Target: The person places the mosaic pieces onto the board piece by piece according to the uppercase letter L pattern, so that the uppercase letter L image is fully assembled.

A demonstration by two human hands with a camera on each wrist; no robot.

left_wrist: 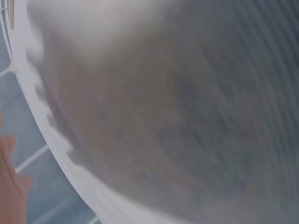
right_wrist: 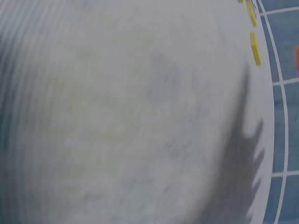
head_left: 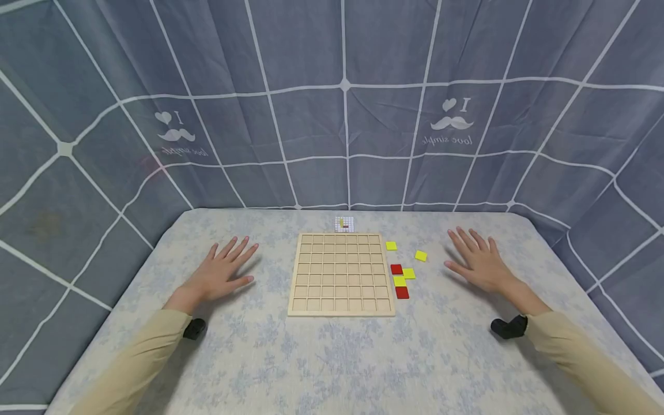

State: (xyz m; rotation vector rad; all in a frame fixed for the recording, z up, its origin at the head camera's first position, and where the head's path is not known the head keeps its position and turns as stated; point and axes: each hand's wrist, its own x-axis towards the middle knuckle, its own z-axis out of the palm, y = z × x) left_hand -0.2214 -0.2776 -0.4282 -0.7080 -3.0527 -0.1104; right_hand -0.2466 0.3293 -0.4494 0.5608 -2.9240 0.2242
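Note:
In the head view my left hand (head_left: 218,273) is spread flat with straight fingers, to the left of a wooden grid board (head_left: 342,275) and apart from it. My right hand (head_left: 478,264) is spread likewise on the other side, holding nothing. Between the board and this hand lie several square tiles: a yellow tile (head_left: 421,255) nearest the hand, another yellow tile (head_left: 391,246) by the board's upper right corner, and a cluster with a red tile (head_left: 402,293) at its near end. The board's cells hold no tiles. The left wrist view shows part of the left hand (left_wrist: 11,186) and its shadow.
A small printed card (head_left: 344,224) with a coloured grid pattern lies just beyond the board. Pale floral cloth covers the table (head_left: 332,363). Grey-blue curtains (head_left: 306,121) with white lines stand around its back and sides. Black wrist devices (head_left: 508,327) sit at both cuffs.

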